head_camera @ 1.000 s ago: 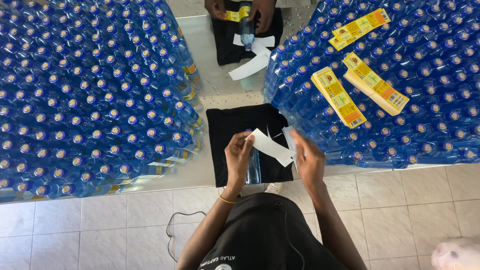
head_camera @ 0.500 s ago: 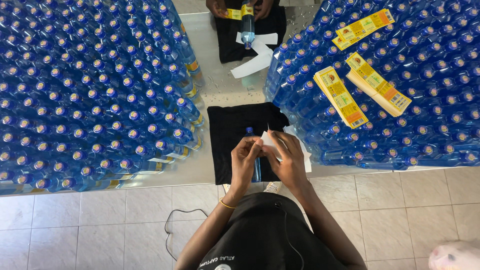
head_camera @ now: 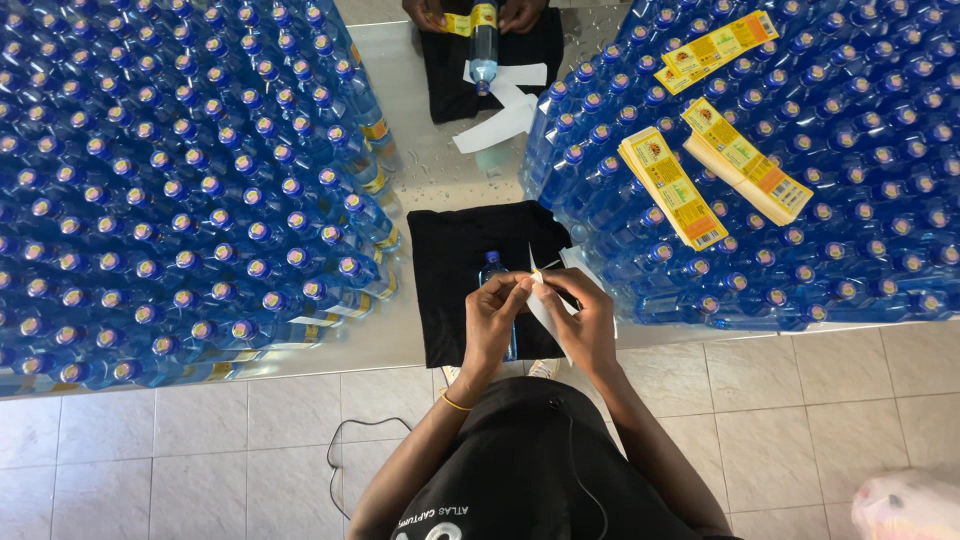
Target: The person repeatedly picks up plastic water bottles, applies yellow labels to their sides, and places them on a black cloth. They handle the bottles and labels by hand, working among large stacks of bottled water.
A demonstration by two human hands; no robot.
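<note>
Pinching one white label (head_camera: pixel 547 303) between them, the left hand (head_camera: pixel 493 322) and right hand (head_camera: pixel 585 325) have fingertips pressed together at its top edge, just above a bottle (head_camera: pixel 493 268) lying on a black cloth (head_camera: pixel 460 270) on the bench (head_camera: pixel 420 170). Peeling well likely means slow, even pulling. The label is a thin, plain strip. Farther off, another person's hands (head_camera: pixel 520 12) hold a second bottle.
</note>
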